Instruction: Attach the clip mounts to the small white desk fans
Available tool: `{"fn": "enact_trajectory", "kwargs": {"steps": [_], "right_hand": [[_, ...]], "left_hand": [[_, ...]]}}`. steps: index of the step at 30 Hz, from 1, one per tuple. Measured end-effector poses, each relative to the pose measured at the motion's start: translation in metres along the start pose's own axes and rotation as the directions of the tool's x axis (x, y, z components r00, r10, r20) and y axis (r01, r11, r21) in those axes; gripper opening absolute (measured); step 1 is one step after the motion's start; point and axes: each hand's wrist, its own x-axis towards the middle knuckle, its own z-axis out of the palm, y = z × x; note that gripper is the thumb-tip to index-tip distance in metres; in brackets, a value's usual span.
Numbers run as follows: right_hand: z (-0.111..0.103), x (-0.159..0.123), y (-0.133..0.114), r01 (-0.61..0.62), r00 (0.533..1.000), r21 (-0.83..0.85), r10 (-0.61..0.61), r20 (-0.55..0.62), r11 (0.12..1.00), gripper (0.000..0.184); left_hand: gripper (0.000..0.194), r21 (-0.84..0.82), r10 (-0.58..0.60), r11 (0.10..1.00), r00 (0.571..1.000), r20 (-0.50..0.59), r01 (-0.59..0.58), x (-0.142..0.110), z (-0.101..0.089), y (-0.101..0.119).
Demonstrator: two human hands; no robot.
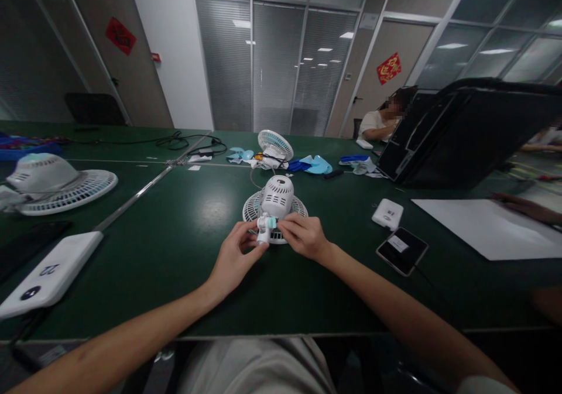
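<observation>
A white electric fan (278, 198) lies on the green table with its round grille down and its motor housing up. At its near side is a white neck piece (263, 236), gripped between the thumb and fingers of my left hand (237, 253). A small light-blue knob (271, 222) sits at the top of that piece. From the right, my right hand (307, 236) is closed, with its fingertips pinching at the knob's edge. The fingertips partly hide the contact.
Behind stand a second fan (275, 145) and light-blue blades (317, 164). A third fan (65, 186) and a white power bank (52, 271) lie left. Right are a smaller power bank (387, 213), a phone (401, 250), a white sheet (483, 227), a black case (474, 130) and co-workers.
</observation>
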Motion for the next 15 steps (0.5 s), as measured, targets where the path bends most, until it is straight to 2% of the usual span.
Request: {"fn": "enact_trajectory", "kwargs": {"steps": [10, 15], "right_hand": [[0.003, 0.0045, -0.004, -0.015, 0.999, 0.058, 0.018, -0.041, 0.998, 0.019], [0.003, 0.0056, -0.0023, -0.097, 0.994, 0.039, 0.099, -0.055, 0.995, 0.017]], "left_hand": [[0.046, 0.027, 0.006, 1.0, 1.0, -0.007, -0.005, 0.0013, -0.0016, 0.0002], [0.046, 0.03, 0.023, 0.999, 1.0, 0.015, -0.024, 0.0004, 0.0008, 0.0017]]}}
